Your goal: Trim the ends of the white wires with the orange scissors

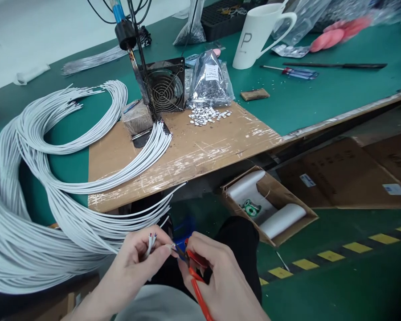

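Observation:
My left hand (138,261) is closed, pinching the stripped ends of a few white cables (151,240) that show red and blue cores. My right hand (214,278) is closed on red-handled cutters (195,272), whose dark tip meets a cable end held out between my left thumb and finger. Both hands are low in front of my lap, below the bench edge. A large bundle of white cables (36,200) loops from the left over the bench and down towards my left hand.
A brown board (194,147) lies on the green bench (321,93), carrying a small black fan (165,87), a soldering stand (137,120), a pile of small metal pieces (209,115) and a bag (209,80). A white mug (255,35) and screwdrivers (290,71) lie behind. An open carton (270,205) sits on the floor.

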Action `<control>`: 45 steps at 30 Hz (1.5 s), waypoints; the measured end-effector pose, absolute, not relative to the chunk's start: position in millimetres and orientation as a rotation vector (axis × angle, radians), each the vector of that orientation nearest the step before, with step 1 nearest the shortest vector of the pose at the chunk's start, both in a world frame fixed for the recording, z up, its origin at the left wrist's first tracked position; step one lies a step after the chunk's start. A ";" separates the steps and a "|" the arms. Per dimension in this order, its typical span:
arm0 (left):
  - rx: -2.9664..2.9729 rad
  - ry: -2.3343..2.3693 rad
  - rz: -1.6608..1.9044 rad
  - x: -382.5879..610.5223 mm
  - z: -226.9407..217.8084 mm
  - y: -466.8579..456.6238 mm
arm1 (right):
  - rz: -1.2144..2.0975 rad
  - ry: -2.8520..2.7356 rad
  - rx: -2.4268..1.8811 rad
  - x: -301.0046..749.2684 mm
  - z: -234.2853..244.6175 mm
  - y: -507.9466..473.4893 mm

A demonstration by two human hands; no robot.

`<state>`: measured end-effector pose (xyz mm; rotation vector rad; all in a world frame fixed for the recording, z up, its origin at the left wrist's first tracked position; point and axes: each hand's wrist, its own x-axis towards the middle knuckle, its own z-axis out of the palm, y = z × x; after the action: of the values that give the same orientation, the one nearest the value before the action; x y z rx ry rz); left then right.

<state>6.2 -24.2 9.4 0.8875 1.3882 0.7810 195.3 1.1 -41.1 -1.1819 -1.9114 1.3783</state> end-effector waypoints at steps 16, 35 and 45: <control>1.012 1.465 0.739 7.3 5.2 -29.4 | 1.368 -1.858 -1.204 194.9 -47.2 -5.9; 0.811 1.374 0.795 9.2 14.4 -24.0 | 1.169 -1.427 -1.228 193.6 -54.8 4.1; 0.770 1.318 0.825 7.3 12.5 -24.8 | 1.448 -1.265 -0.940 172.9 -37.4 8.5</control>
<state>7.3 -24.8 12.5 0.7702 1.3179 0.8251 172.9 8.5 -37.4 -0.9405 -1.2653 1.4481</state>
